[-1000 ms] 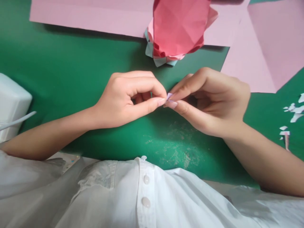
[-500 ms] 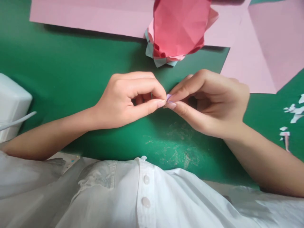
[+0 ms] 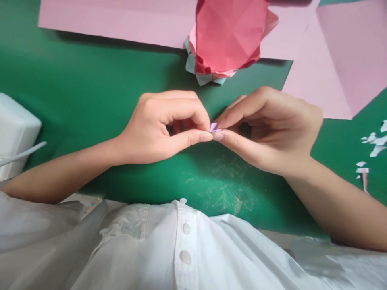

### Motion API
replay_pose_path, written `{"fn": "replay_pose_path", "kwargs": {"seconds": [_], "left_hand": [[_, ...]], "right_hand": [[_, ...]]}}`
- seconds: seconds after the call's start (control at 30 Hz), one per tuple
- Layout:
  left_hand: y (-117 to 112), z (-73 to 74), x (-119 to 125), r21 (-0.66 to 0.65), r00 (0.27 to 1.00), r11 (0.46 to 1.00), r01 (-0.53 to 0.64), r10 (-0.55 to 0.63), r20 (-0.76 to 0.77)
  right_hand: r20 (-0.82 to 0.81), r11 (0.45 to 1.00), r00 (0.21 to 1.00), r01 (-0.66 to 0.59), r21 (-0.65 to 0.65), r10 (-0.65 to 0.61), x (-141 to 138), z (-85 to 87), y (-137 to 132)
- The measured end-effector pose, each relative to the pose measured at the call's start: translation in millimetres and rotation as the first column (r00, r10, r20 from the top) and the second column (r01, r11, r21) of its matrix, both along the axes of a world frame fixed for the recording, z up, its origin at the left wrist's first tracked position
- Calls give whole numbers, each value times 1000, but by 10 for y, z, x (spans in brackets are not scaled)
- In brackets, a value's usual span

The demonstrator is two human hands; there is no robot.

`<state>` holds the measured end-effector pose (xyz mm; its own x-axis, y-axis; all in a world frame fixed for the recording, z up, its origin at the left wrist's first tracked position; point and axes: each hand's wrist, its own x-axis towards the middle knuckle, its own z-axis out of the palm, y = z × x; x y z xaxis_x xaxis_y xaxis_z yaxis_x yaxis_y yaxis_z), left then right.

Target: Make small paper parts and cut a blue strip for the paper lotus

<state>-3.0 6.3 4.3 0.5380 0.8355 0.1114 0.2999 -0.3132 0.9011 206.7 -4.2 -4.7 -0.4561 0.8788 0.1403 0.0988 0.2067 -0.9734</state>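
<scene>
A tiny piece of purple paper shows between my fingertips, with a crease or fold across it. My left hand pinches its left side between thumb and forefinger. From the other side, my right hand grips it the same way, and the two thumb tips nearly meet. Most of the paper is covered by the fingers, so its full shape is hidden. Beyond the hands stands a folded paper flower, red on top with pink and pale blue-green points at its lower edge.
Pink paper sheets lie along the back of the green table, and a creased pink sheet lies at the right. White paper scraps are scattered at the right edge. A white box-like object with a cord stands at the left.
My fingertips have drawn slightly apart, and more of the purple paper shows between them. My right hand has shifted a little to the right.
</scene>
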Motion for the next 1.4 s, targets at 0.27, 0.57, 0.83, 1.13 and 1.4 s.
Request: {"fn": "replay_pose_path", "kwargs": {"seconds": [0.27, 0.57, 0.83, 1.13, 1.4], "left_hand": [[-11, 9, -3, 3, 1000, 1000, -13, 13, -17], [-10, 21, 7, -61, 999, 998, -19, 17, -40], [-12, 6, 0, -91, 998, 994, -51, 54, 33], [-16, -10, 14, -107, 998, 992, -63, 66, 18], [-18, 13, 17, -150, 990, 984, -94, 108, 86]], "right_hand": [[34, 1000, 999, 12, 14, -12, -10, 40, -1], [91, 999, 995, 37, 25, -39, -9, 47, -15], [57, 996, 995, 82, 20, -83, -12, 7, -18], [18, 993, 993, 116, 18, -117, -16, -14, -16], [32, 992, 991, 128, 22, -128, -17, 5, -13]]}}
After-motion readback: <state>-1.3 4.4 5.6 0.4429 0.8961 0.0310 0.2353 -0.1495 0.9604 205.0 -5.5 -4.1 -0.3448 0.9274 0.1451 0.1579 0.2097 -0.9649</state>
